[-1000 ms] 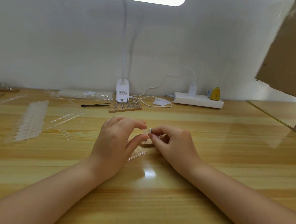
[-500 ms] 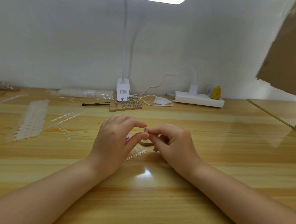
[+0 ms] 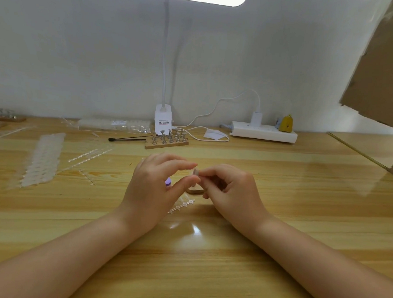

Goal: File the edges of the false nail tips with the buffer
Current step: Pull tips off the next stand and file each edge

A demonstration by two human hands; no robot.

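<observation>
My left hand point(image 3: 152, 187) and right hand point(image 3: 232, 189) meet fingertip to fingertip above the middle of the wooden table point(image 3: 278, 221). My right thumb and forefinger pinch a small grey holder point(image 3: 196, 171). Against it, my left thumb and forefinger pinch a clear false nail tip, which the fingers almost hide. A purple buffer end point(image 3: 168, 183) peeks out under my left palm; whether that hand holds it I cannot tell. A small wooden base point(image 3: 195, 190) lies on the table just below the fingertips.
A clear plastic sprue strip point(image 3: 181, 206) lies under my hands. Sheets of nail tips point(image 3: 42, 159) lie at the left. A wooden stand of holders point(image 3: 167, 141), a brush point(image 3: 127, 139), the lamp base point(image 3: 162, 119) and a power strip point(image 3: 263, 132) line the back.
Both hands have drawn closer together, and the fingertips now press around the grey holder. The purple buffer end has come into sight under my left palm.
</observation>
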